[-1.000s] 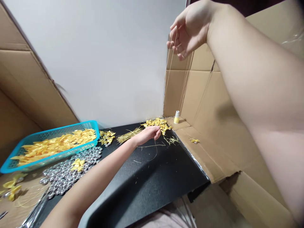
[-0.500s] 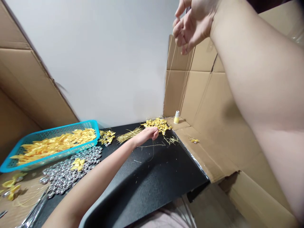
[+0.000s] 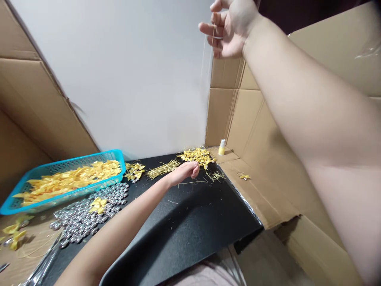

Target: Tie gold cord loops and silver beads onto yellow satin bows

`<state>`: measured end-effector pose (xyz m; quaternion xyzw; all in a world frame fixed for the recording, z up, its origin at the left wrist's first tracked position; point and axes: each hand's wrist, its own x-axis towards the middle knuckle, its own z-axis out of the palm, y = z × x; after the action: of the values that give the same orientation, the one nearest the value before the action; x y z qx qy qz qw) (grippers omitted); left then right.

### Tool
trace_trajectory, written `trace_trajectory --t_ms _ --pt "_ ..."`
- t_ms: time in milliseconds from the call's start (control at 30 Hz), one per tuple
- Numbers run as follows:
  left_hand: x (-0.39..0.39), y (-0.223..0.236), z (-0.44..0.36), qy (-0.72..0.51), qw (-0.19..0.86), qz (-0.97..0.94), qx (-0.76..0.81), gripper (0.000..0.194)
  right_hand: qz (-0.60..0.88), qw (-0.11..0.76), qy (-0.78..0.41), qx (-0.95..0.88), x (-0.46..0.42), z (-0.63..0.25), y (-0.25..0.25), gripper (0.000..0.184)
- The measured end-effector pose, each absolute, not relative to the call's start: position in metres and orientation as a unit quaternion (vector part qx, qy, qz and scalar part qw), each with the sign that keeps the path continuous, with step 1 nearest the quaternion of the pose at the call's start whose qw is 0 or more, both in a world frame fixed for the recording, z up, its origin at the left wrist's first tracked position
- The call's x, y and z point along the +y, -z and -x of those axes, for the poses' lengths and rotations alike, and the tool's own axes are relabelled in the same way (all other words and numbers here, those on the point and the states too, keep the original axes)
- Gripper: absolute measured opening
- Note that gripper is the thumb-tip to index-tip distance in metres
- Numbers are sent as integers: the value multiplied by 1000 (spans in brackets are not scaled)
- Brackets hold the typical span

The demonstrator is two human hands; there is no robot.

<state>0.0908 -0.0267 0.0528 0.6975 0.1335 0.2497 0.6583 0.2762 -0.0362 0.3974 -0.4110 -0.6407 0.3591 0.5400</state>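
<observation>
My right hand [image 3: 229,31] is raised high at the top, in front of the white wall. Its fingers are partly curled, and a thin yellowish thread [image 3: 213,39] hangs from them. Low over the black tabletop, my left hand [image 3: 189,170] is closed in a pinch, with its fingertips mostly hidden; a fine strand showed below it a moment ago. Just behind it lies a pile of small yellow ribbon bows [image 3: 199,155]. A bundle of gold wire ties [image 3: 162,170] rests to its left, and short wire scraps [image 3: 214,175] to its right.
On the left, a blue basket [image 3: 122,165] holds yellow ribbon pieces, with many silver beads [image 3: 80,222] in front. A small thread spool [image 3: 222,147] stands on cardboard at the right, near a single bow [image 3: 244,176]. Cardboard walls [image 3: 253,119] flank the table.
My right hand has moved left and slightly up, drawing the thread with it. The strand loop under my left hand has mostly gone from sight; that hand stays in place.
</observation>
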Motion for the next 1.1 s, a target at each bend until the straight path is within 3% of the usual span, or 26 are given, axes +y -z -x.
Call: trace_trajectory --t_ms 200,467,733,1100 --pt "-25 -49 -89 -252 679 -677 132 43 384 602 -306 -630 -26 -268 -390 19" --pt "-28 -39 -91 -235 742 -614 130 40 375 622 -240 -644 -29 -260 -387 11" --pt "-51 -16 -91 -240 809 -510 165 43 401 617 -314 -600 -27 -266 -391 29" --pt "-181 21 -70 -156 875 -397 229 46 484 557 -397 -546 -66 -271 -367 34"
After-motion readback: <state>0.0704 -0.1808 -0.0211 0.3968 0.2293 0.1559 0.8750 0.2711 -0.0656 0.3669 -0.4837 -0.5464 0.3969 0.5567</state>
